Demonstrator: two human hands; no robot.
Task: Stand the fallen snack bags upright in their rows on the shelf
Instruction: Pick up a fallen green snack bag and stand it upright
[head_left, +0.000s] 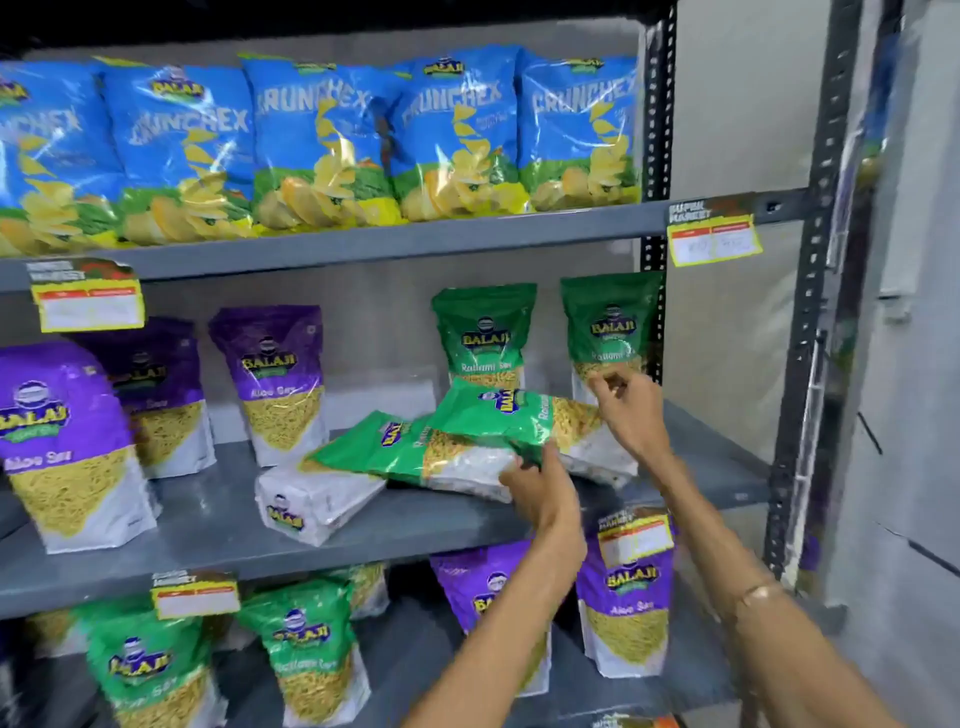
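Note:
Three fallen snack bags lie on the grey middle shelf (208, 525). A white bag (317, 501) lies flat at the front. Two green Ratlami Sev bags overlap behind it: a lower one (410, 454) and an upper one (498, 415). My left hand (540, 493) grips the top edge of the upper green bag. My right hand (631, 410) touches that bag's right side, fingers pinched just in front of an upright green bag (610, 322). A second upright green bag (485, 332) stands behind the pile. Purple Aloo Sev bags (275, 374) stand upright to the left.
Blue Crunchex chip bags (322, 140) fill the top shelf. The bottom shelf holds upright green bags (306, 649) and purple bags (628, 608). Yellow price tags (88, 301) hang from shelf edges. A dark perforated metal post (815, 260) frames the rack's right side, with a wall beyond.

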